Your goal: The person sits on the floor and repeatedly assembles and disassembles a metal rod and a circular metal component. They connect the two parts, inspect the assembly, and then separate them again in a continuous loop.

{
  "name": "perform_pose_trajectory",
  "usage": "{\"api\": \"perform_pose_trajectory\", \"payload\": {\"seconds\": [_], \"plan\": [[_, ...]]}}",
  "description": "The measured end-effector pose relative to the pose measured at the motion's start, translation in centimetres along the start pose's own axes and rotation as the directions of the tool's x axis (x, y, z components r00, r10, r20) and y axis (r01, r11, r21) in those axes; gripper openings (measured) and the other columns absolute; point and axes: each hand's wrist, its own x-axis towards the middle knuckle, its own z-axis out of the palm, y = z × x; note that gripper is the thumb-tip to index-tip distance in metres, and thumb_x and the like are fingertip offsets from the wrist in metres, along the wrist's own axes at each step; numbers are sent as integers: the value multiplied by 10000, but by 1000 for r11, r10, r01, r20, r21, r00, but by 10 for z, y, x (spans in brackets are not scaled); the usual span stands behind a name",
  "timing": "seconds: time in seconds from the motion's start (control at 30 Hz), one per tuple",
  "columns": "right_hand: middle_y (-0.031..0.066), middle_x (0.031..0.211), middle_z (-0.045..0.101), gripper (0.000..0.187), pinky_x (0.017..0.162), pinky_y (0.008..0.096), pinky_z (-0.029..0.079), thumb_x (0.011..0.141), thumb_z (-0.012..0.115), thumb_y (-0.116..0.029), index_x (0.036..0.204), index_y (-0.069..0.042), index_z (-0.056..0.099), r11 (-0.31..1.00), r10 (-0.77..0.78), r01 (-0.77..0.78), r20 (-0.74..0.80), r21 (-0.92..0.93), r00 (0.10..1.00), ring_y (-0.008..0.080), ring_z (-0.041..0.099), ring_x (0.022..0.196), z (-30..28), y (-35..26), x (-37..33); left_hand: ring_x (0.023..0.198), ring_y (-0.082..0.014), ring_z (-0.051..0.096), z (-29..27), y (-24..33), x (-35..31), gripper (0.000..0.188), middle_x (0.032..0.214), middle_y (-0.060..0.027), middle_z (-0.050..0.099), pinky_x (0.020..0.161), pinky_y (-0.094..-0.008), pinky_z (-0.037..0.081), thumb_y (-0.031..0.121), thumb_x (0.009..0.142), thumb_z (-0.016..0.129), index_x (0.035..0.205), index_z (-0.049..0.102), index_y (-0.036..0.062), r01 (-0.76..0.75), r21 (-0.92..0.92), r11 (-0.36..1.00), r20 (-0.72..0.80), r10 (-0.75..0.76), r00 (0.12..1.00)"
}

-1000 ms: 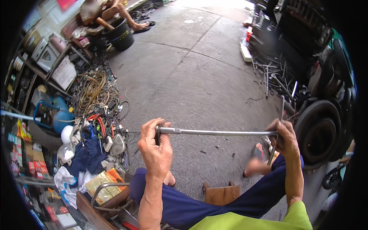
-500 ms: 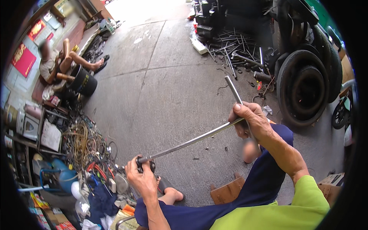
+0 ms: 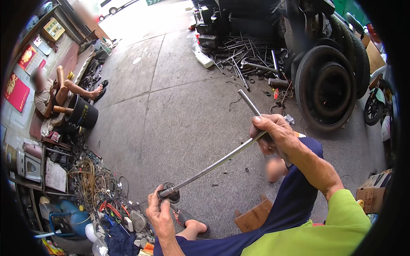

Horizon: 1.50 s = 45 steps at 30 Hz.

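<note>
A long, thin, shiny metal rod (image 3: 218, 163) slants between my two hands, its upper end to the right. My left hand (image 3: 160, 213) is closed round its lower end, where a dark sleeve and a black round part (image 3: 174, 197) sit. Closed about the rod's upper end is my right hand (image 3: 282, 134). The same hand grips a shorter metal tube (image 3: 249, 102), which sticks out up and to the left past the thumb. My fingers hide where tube and rod meet or cross.
Tangled cables (image 3: 87, 173) and clutter line the left. A person (image 3: 53, 91) sits there beside a black bucket (image 3: 83, 112). Loose metal rods (image 3: 243, 55) lie far right, near stacked tyres (image 3: 324, 94). A small brown wooden stool (image 3: 254, 216) stands by my legs.
The view has shifted to the right. The rod slopes more steeply, and more of the black round part shows beside my left hand. Both hands keep their hold.
</note>
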Motion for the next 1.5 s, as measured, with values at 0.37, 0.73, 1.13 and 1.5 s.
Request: {"api": "perform_pose_trajectory", "payload": {"seconds": [0.37,0.73,1.13,1.5], "plan": [[33,594,540,403,326,238,405,968,556,-380,833,-4,608,997,-77,77,-17,12,997,85,527,428,13,4,-4,787,-123,560,-3,13,9,342,873,-72,586,686,-270,457,-66,860,525,1188,621,-48,-95,279,956,-240,165,957],[33,472,444,378,259,235,299,1004,479,-336,784,-34,540,977,-192,188,30,100,981,93,341,296,18,15,3,905,-154,588,-13,10,8,263,952,-67,623,788,-294,491,4,890,603,1142,679,19,-239,53,970,-385,240,891],[28,594,497,298,264,234,340,1011,457,-299,847,-63,533,956,12,-44,110,291,994,78,403,377,20,37,16,853,-192,503,-19,3,-3,317,910,-56,576,684,-302,453,4,796,705,1105,637,-5,-349,373,860,-486,502,716],[-10,536,389,288,277,201,280,995,492,-343,841,-100,501,984,46,-58,76,166,996,62,303,354,40,44,18,814,-181,426,-29,-3,-7,232,797,-28,497,740,-330,387,14,823,678,1055,664,5,-193,263,945,-455,298,839]]}}
